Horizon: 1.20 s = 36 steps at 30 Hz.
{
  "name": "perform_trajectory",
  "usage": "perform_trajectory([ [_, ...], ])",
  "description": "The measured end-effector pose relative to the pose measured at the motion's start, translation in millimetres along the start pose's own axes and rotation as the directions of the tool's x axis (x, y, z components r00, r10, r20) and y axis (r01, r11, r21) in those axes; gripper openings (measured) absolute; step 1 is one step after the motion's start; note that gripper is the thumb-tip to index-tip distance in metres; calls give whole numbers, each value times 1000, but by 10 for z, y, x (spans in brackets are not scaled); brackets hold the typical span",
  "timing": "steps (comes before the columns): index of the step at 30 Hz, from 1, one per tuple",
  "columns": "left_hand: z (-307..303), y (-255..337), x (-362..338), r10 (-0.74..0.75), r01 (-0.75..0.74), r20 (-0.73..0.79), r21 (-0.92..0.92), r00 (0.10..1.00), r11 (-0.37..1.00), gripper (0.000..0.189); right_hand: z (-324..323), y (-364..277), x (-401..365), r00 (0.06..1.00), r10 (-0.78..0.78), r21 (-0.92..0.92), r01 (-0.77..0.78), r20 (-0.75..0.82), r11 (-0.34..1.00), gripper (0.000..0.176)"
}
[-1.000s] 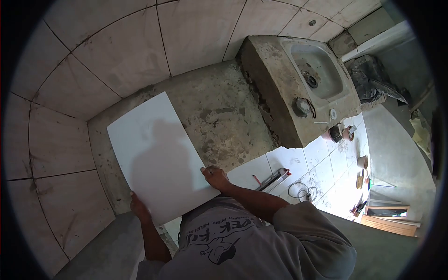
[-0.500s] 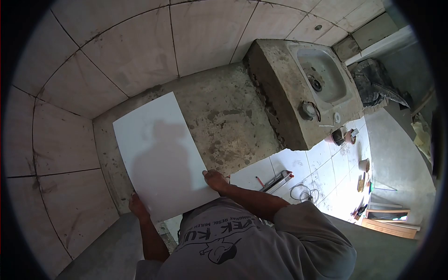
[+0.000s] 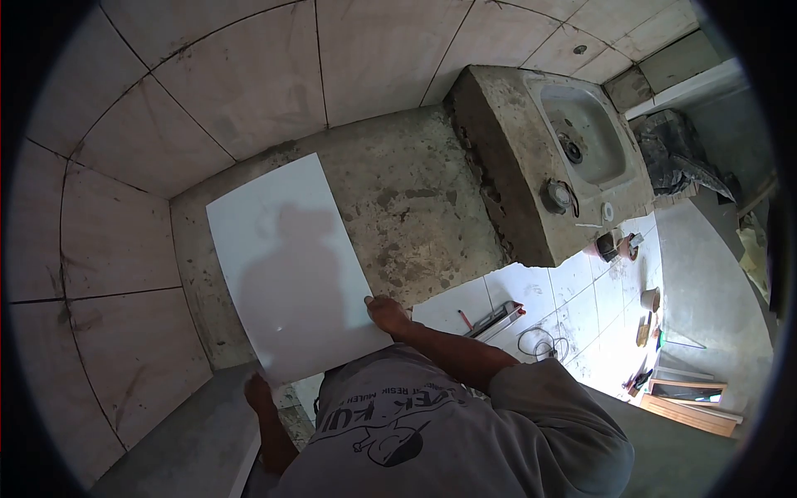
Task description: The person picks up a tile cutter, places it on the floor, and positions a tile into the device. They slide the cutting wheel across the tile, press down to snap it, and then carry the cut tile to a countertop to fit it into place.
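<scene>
A large white tile (image 3: 311, 324) with a glossy face, my shadow falling across it, lies over the left part of a rough concrete counter (image 3: 407, 216). Its near end reaches to my shirt. My right hand (image 3: 388, 317) grips the tile's right edge near the close corner, thumb on top and fingers out of sight beneath. At the near left corner my left hand (image 3: 260, 393) is closed against the edge; its fingertips are partly hidden.
Tiled walls (image 3: 241, 75) enclose the counter at the back and left. Right of it rises a concrete block with a sink (image 3: 585, 137), a tape measure (image 3: 558, 197) and a white roll (image 3: 608, 212). On the floor lie a tile cutter (image 3: 498, 319) and a coiled cable (image 3: 541, 342).
My left hand has slid toward me along the tile's left edge to the near corner. My right hand keeps its hold. The view has shifted slightly; the tile hardly moves on the counter.
</scene>
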<state>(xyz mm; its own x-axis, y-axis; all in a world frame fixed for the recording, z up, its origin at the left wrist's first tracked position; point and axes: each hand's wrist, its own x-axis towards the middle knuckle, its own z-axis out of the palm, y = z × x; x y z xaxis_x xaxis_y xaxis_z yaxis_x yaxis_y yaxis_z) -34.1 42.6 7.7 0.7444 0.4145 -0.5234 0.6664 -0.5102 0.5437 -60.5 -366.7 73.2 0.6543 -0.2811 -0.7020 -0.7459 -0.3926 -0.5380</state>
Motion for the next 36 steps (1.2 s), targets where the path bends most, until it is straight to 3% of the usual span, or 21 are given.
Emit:
perform_trajectory([
  [1, 3, 88, -180, -260, 263, 89, -23, 961, 964, 41, -1, 2, 8, 997, 72, 44, -72, -3, 996, 51],
  [2, 27, 150, -297, -258, 261, 90, -23, 962, 965, 41, -11, 1, 7, 997, 71, 45, -71, -5, 996, 51],
  [4, 98, 317, -487, -405, 449, 246, -163, 881, 878, 47, -34, -10, 15, 993, 107, 47, -109, 41, 993, 54],
  [5, 117, 463, -587, -406, 461, 268, -189, 874, 867, 52, -14, 10, 42, 994, 106, 50, -108, 38, 993, 54],
  [6, 157, 453, -566, -401, 456, 270, -188, 876, 870, 52, -10, 13, 61, 997, 66, 13, -66, 38, 998, 54],
  [8, 257, 416, -524, -239, 434, 388, -561, 890, 705, 56, -12, 32, 80, 999, 32, -17, -31, 30, 999, 53],
  [11, 230, 391, -480, -146, 462, 508, -577, 849, 673, 60, -7, 81, 124, 998, 58, -138, -52, 39, 989, 54],
  [12, 232, 421, -498, -144, 461, 514, -568, 846, 682, 60, -56, 38, 155, 992, 3, -255, 30, 128, 967, 53],
  [13, 237, 450, -535, -113, 421, 490, -583, 865, 695, 62, -112, -1, 179, 974, -42, -359, 122, 224, 925, 52],
  [16, 291, 501, -555, -103, 344, 396, -608, 913, 715, 67, -471, -361, -107, 963, -22, -425, 138, 267, 895, 47],
  [17, 320, 495, -560, -133, 316, 320, -631, 938, 709, 69, -460, -349, -101, 964, -18, -422, 132, 264, 897, 47],
  [19, 326, 496, -556, -148, 323, 320, -607, 936, 726, 71, -421, -340, -68, 991, -73, -375, 108, 108, 921, 43],
  [24, 346, 429, -485, -158, 339, 343, -573, 926, 746, 75, -504, -238, -43, 989, -76, -324, 112, 124, 939, 42],
  [29, 336, 552, -568, -64, 322, 392, -638, 918, 699, 73, -486, 6, -21, 985, -9, -324, 64, 170, 944, 39],
  [31, 319, 412, -434, -78, 334, 407, -610, 910, 719, 71, -431, 124, -7, 995, -76, -278, 91, 62, 956, 38],
  [36, 309, 438, -451, -112, 300, 353, -540, 929, 786, 66, -367, 325, -4, 991, -107, -279, 125, 78, 952, 37],
])
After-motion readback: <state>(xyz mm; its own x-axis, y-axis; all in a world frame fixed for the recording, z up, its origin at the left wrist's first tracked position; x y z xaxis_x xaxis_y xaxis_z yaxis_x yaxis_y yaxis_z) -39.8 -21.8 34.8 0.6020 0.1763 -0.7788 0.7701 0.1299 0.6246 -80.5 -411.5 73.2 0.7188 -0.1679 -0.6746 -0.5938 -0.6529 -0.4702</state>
